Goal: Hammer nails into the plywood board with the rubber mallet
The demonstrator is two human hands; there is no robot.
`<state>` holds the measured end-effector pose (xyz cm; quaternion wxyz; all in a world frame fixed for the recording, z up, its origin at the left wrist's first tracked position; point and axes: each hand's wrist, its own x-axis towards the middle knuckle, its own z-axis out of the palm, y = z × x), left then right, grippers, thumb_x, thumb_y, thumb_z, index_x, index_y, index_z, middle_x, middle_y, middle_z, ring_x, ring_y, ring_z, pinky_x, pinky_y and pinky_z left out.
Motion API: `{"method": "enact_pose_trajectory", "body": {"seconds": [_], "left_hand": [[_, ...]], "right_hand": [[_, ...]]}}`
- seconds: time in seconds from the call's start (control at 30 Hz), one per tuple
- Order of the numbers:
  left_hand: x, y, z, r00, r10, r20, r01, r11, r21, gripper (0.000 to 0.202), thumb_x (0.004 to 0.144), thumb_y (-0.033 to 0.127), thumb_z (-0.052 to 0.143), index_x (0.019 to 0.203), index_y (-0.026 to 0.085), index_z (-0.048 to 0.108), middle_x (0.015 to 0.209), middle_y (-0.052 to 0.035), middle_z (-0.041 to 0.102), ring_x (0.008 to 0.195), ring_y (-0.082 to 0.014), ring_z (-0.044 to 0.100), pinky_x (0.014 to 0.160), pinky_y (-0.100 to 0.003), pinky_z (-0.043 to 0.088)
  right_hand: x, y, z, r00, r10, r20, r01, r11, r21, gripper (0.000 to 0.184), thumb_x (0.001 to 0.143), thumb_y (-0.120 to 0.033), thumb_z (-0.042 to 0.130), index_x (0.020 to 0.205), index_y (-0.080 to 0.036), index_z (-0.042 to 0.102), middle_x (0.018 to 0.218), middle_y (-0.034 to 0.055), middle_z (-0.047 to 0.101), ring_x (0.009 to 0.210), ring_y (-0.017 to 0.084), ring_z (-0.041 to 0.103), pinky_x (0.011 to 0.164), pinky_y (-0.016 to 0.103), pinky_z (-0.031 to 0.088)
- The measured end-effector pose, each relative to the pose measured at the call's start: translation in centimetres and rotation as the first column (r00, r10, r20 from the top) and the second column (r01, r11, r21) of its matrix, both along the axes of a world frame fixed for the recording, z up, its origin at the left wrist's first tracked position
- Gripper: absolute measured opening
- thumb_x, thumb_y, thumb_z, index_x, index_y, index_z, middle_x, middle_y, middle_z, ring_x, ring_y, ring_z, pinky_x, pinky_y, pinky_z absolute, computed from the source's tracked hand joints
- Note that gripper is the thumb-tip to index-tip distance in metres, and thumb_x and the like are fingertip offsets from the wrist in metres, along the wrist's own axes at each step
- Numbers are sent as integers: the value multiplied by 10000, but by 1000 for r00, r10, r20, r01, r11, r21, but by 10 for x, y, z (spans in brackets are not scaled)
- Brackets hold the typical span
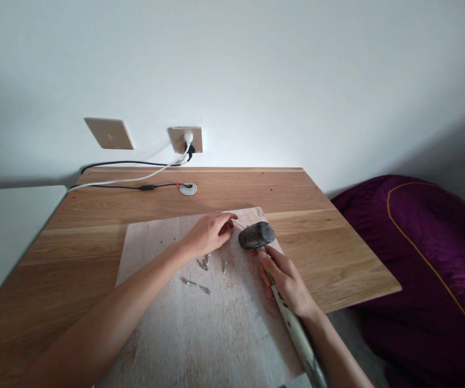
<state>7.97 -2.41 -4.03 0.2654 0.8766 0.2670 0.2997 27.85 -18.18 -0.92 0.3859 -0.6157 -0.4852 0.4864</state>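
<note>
My right hand is closed around the upper handle of a mallet with a dark, cylindrical head. Its long, pale, worn handle slants down past my forearm. The head is held just above the far right part of a whitish board. Left of the head, my left hand is over the board's far part, fingers curled into a pinch on what looks like a small nail, mostly hidden by the fingertips. Several silvery nails lie loose on the board below my left hand.
The board rests on a wooden tabletop. At the back are a cable grommet, a white cable and a wall socket. Purple fabric bulges beyond the right edge. A white surface borders the left.
</note>
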Motion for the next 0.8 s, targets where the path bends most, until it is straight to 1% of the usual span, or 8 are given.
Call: {"method": "enact_pose_trajectory", "body": {"seconds": [0.23, 0.37, 0.57, 0.7, 0.8], "left_hand": [[0, 0, 0, 1000, 2, 0, -2, 1000, 11, 389, 896, 42, 660, 1264, 163, 697, 1071, -90, 799, 986, -244, 760, 950, -393, 605], [0, 0, -1, 1000, 1, 8, -1, 1000, 16, 387, 898, 47, 658, 1260, 178, 699, 1062, -82, 798, 974, -236, 761, 951, -390, 607], [1, 0, -1, 1000, -12, 25, 12, 1000, 5, 397, 898, 46, 648, 1266, 184, 702, 1051, -80, 794, 986, -234, 757, 969, -410, 611], [1, 0, 0, 1000, -14, 18, 14, 1000, 0, 403, 896, 44, 647, 1274, 172, 700, 1053, -84, 793, 992, -235, 753, 972, -411, 606], [1, 1, -1, 1000, -11, 10, 11, 1000, -2, 404, 893, 42, 646, 1274, 166, 699, 1036, -82, 790, 983, -236, 752, 953, -405, 606]], "right_hand": [[0, 0, 1, 1000, 3, -13, -3, 1000, 1, 568, 967, -810, 547, 851, -256, 499, 547, -89, 505, 357, 109, 483, 368, 239, 393], [0, 1, 2, 1000, 12, -3, -12, 1000, 14, 553, 985, -792, 537, 860, -254, 506, 541, -89, 505, 367, 111, 497, 388, 241, 410], [0, 1, 1, 1000, 13, -7, -13, 1000, 6, 539, 983, -783, 543, 875, -256, 505, 548, -90, 510, 364, 117, 497, 383, 252, 391], [1, 0, 1, 1000, 9, 9, -10, 1000, 26, 549, 980, -790, 552, 891, -249, 529, 553, -86, 503, 374, 116, 492, 389, 255, 399], [1, 0, 2, 1000, -1, 0, 1, 1000, 21, 548, 976, -790, 563, 866, -255, 527, 565, -75, 513, 379, 119, 493, 384, 264, 399]]}}
